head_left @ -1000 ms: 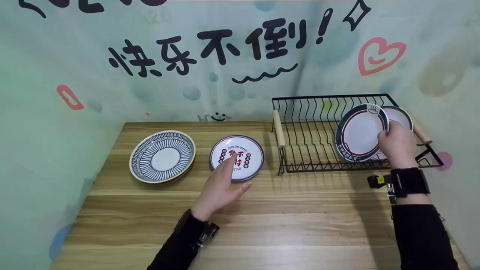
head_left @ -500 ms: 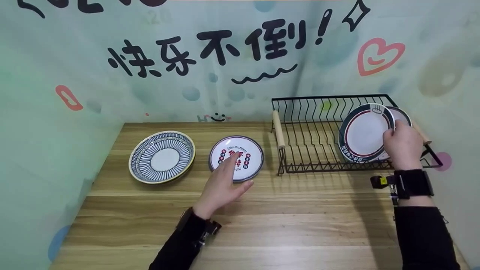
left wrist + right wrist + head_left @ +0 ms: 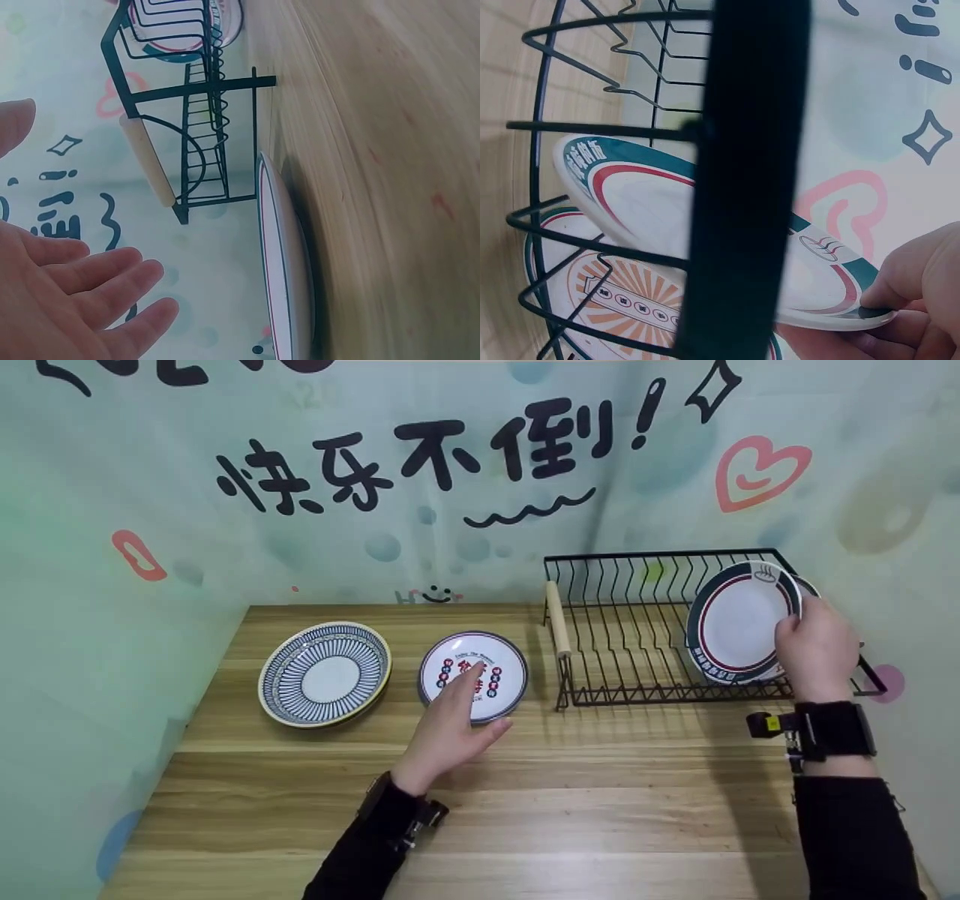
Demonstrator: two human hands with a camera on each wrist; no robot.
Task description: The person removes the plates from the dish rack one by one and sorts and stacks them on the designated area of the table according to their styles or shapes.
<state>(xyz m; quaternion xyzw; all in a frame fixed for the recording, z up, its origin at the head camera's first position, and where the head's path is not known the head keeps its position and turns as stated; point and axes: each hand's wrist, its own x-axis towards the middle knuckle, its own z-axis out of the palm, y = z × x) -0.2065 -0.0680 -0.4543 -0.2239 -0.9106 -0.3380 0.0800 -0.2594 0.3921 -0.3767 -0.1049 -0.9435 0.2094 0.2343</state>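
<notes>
My right hand (image 3: 817, 652) pinches the right rim of a white plate (image 3: 742, 622) with a dark green border and a red ring. The plate leans in the right part of a black wire dish rack (image 3: 615, 622). In the right wrist view, thumb above and fingers below hold the plate's rim, and a second plate (image 3: 622, 296) with an orange sunburst stands behind it among the wires. My left hand (image 3: 450, 735), fingers extended and thumb apart, hovers over the front of a small white plate (image 3: 506, 660) with red lettering, and it holds nothing.
A blue-striped bowl-like dish (image 3: 330, 679) sits at the left of the wooden table (image 3: 570, 810). The rack has a wooden handle (image 3: 559, 619) at its left end. A printed backdrop (image 3: 450, 555) rises right behind the table.
My right hand has moved to the right with the green-bordered plate, which covers more of the plate behind it. The left hand has shifted very slightly right.
</notes>
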